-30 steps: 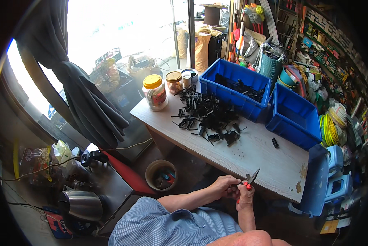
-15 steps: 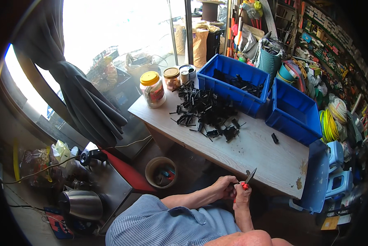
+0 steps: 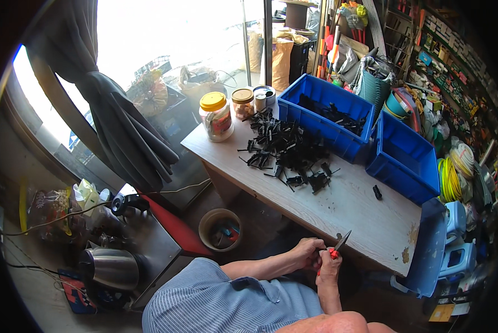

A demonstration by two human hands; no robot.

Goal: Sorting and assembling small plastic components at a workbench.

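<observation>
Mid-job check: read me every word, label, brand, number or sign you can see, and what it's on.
No text can be read.
Yellow-lidded jar: red label, too blurred.
Shelf goods at upper right: too small.
Flat red-and-blue item at lower left: markings unclear.
Red-handled tool in the right hand: no lettering made out.
Black parts: none made out.
</observation>
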